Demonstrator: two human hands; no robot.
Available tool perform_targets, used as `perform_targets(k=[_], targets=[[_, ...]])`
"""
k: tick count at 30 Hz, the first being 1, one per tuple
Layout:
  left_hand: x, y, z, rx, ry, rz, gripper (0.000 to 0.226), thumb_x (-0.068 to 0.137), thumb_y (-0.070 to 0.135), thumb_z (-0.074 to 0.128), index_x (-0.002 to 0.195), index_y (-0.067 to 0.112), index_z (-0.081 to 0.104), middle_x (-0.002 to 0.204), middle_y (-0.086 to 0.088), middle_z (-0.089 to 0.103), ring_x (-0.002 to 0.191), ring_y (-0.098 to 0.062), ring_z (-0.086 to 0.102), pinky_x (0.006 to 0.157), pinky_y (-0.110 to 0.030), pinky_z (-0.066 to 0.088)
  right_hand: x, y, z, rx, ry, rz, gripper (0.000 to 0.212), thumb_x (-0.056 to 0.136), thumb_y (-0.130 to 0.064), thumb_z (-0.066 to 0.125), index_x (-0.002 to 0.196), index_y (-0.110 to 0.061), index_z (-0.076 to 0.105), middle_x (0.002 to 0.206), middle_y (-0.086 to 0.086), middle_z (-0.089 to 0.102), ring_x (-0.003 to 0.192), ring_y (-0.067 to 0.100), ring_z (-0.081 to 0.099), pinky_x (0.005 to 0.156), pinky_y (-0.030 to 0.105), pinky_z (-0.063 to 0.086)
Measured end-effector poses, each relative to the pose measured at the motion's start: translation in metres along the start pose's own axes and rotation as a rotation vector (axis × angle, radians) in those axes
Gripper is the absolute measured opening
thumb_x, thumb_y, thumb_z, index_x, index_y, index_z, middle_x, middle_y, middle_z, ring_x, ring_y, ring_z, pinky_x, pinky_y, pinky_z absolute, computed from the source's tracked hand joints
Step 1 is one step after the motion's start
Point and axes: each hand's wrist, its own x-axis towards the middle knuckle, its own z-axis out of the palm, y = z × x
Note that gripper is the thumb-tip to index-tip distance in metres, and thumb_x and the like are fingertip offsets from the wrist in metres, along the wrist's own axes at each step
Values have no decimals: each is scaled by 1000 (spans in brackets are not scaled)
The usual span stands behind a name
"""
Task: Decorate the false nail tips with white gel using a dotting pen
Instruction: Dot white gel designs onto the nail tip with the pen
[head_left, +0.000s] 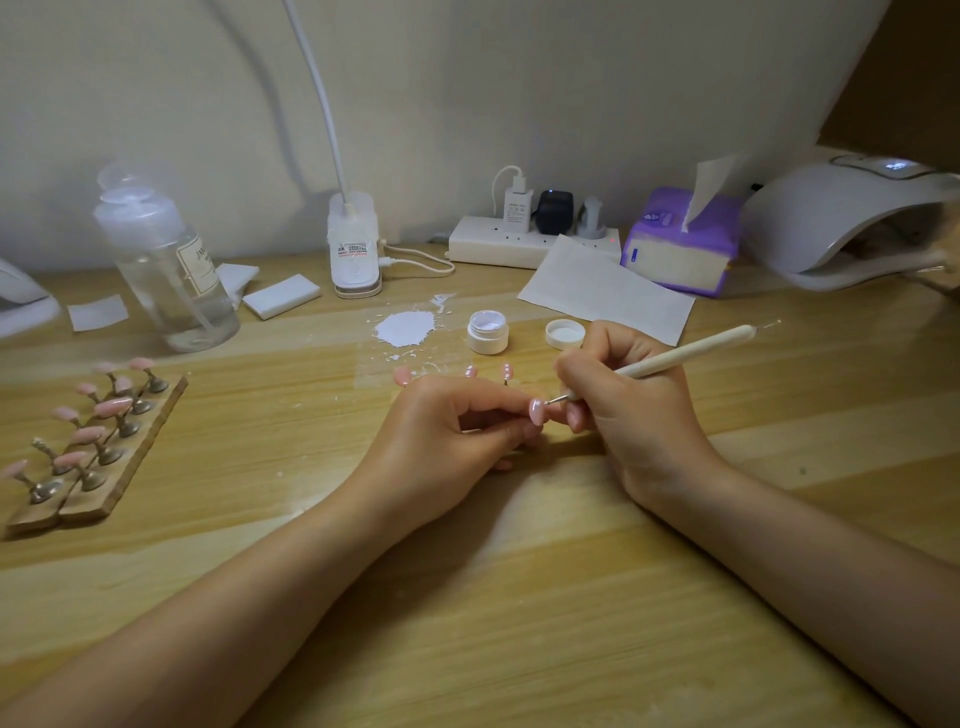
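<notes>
My left hand pinches a pink false nail tip between thumb and fingers over the table's middle. My right hand grips a cream dotting pen, and its metal point touches the held tip. Behind the hands stand three more pink tips on small stands, two with white dots. An open white gel pot sits beyond them, with its lid to the right. A smear of white gel lies on the table left of the pot.
A wooden rack with several pink tips stands at the left. At the back are a clear bottle, foam pads, a lamp base, a power strip, a paper sheet, tissues and a nail lamp.
</notes>
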Motion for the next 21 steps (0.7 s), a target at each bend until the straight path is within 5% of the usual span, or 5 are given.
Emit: perform_targets(k=[21], targets=[[0, 0, 0, 20, -7, 4, 25, 82, -1, 63, 78, 22, 73, 74, -1, 73, 72, -4, 68, 61, -16, 53, -3, 0, 0, -70, -79, -16, 37, 75, 13, 51, 52, -10, 34, 31, -3, 42, 35, 7, 52, 41, 12, 38]])
